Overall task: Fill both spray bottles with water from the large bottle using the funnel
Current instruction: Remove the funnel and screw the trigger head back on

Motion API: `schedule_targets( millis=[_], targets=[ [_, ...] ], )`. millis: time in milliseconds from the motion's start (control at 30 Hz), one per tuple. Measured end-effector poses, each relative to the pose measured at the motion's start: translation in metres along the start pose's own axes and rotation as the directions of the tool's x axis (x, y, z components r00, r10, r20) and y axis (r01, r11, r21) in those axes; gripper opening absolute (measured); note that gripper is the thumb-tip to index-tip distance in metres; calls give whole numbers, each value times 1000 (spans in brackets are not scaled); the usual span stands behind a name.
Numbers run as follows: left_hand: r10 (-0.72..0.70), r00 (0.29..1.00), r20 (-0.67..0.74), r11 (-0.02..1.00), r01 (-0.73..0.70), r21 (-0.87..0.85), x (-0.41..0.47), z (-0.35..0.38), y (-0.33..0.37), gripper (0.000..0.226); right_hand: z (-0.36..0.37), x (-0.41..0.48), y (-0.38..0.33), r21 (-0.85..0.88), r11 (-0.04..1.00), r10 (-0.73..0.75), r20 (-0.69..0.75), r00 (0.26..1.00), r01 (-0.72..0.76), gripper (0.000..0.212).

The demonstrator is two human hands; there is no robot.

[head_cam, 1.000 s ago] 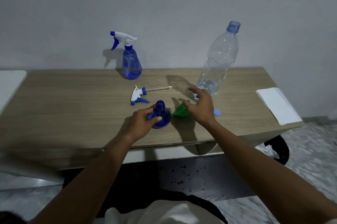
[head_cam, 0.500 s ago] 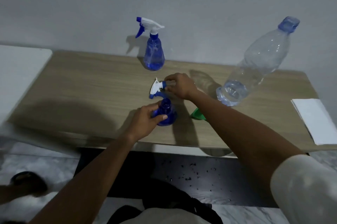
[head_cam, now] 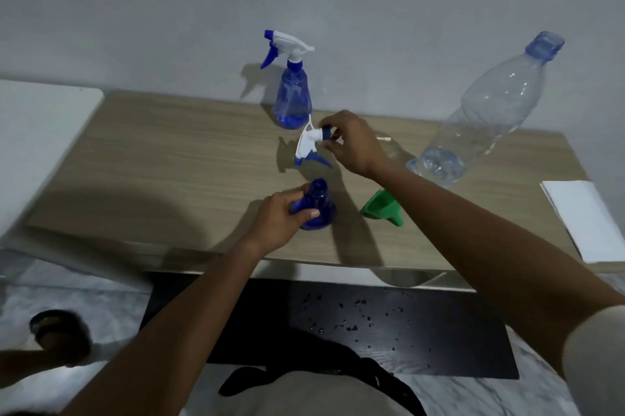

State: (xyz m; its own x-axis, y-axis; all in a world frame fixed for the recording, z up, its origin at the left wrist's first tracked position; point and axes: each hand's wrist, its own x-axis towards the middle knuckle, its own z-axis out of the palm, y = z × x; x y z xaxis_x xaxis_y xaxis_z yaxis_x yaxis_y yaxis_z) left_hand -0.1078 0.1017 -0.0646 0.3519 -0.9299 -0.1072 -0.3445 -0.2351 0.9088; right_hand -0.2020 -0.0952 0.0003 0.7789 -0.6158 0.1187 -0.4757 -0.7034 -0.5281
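Left hand (head_cam: 275,221) grips uncapped translucent blue plastic spray bottle (head_cam: 316,209); just behind it, right hand (head_cam: 351,144) pinches white-and-blue trigger sprayer head (head_cam: 309,144); green plastic funnel (head_cam: 380,207) beside bottle.

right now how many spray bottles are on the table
2. Capped spray bottle at the back by the wall; open spray bottle near the front edge, in the left hand.

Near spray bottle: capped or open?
Open. The near bottle has a bare neck; the right hand holds the spray head apart from it.
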Motion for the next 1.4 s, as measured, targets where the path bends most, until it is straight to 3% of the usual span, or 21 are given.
schedule_targets(
  millis=[100, 167, 300, 400, 600, 767, 900, 1200, 1400],
  targets=[
    [2, 1000, 16, 1000, -2, -10, 0, 0, -2, 28, -32, -15, -12, 144, 989, 4, -153, 988, 18, 39],
    [4, 1000, 12, 1000, -4, 1, 0, -1, -2, 29, -51, -25, -24, 277, 961, 48, -204, 978, 11, 30],
    [10, 1000, 10, 999, -11, 43, 0, -3, 2, 32, -66, -41, -45, 709, 705, 180, -202, 963, 17, 25],
    [19, 999, 32, 999, -20, 30, -1, -4, 4, 32, -62, -48, -58, 828, 558, 198, -190, 962, 49, 26],
    [14, 999, 44, 1000, -15, 13, -1, -4, 6, 34, -49, -59, -71, 842, 529, 96, -177, 979, 101, 24],
    [-6, 999, 32, 1000, 5, 25, -1, -2, 6, 32, -34, -68, -73, 889, 455, 128, -131, 983, 59, 31],
    [-6, 999, 32, 1000, 5, 20, -1, -2, 4, 33, -35, -64, -73, 888, 453, 107, -146, 983, 83, 31],
    [10, 999, 40, 1000, -10, 14, -3, -3, 6, 34, 16, -90, -37, 786, 618, 113, -104, 988, 12, 25],
    [-71, 997, 23, 995, 73, -62, -3, 1, 8, 46, 35, -104, -25, 773, 633, 159, -72, 985, -46, 24]
  ],
)
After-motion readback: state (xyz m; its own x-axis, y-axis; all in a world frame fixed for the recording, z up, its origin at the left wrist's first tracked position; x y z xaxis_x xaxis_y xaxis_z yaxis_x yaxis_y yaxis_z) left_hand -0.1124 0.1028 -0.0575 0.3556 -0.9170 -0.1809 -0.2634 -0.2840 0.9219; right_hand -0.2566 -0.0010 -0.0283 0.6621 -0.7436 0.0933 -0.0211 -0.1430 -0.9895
